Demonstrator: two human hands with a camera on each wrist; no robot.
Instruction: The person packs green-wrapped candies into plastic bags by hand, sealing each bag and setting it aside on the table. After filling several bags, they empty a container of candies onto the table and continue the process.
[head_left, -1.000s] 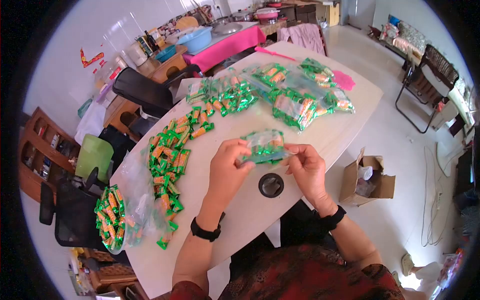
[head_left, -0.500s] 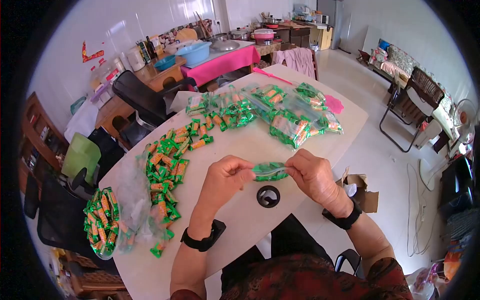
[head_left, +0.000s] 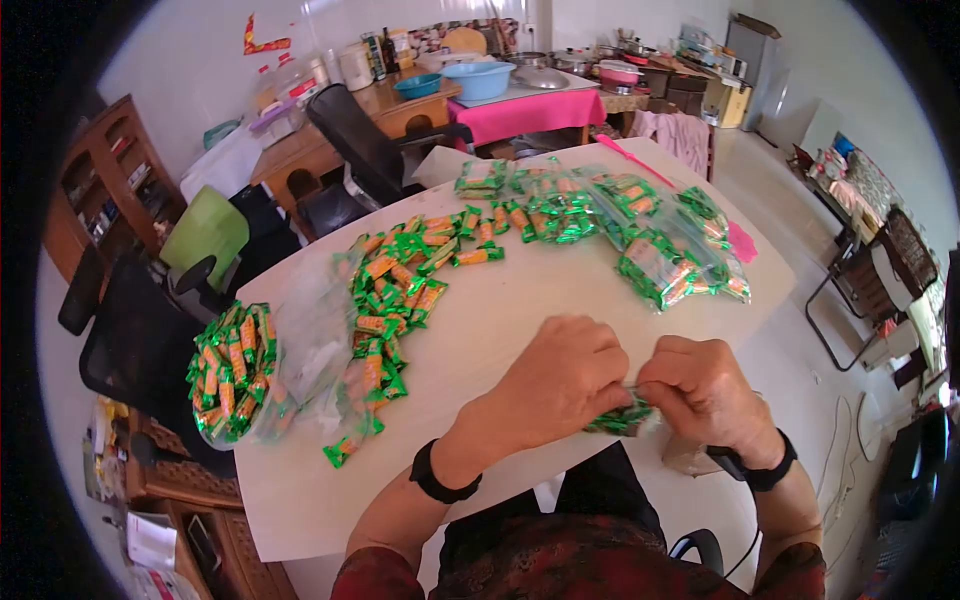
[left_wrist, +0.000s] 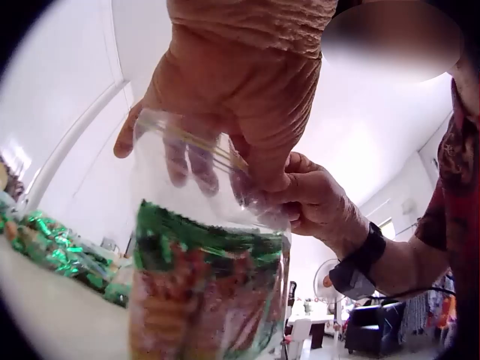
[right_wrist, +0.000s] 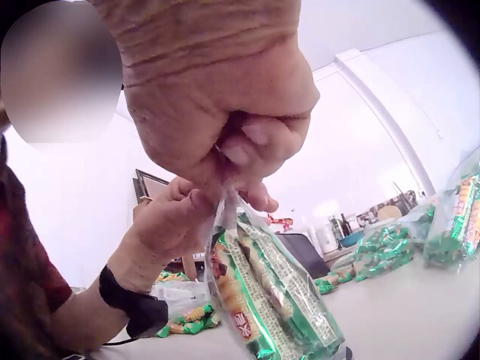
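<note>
A clear zip bag (left_wrist: 214, 292) of green-and-orange snack packets hangs upright from both hands, close over the table's near right edge. My left hand (head_left: 560, 375) grips its top strip, fingers behind the plastic and thumb in front. At the bag's top corner, my right hand (head_left: 705, 390) pinches the plastic with curled fingers. Seen from the right wrist, the packets (right_wrist: 274, 296) stand side by side inside the bag. From the head view the hands cover most of it.
Loose snack packets (head_left: 400, 290) spread over the table's left half, beside a crumpled clear bag (head_left: 315, 325) and a heaped bowl of packets (head_left: 232, 370). Filled bags (head_left: 660, 265) lie at the back right. A cardboard box (head_left: 690, 456) on the floor shows partly beneath the right hand.
Both hands have come closer together and shifted right in the head view, carrying the zip bag along. The left hand has turned over its top. The head view has turned too.
</note>
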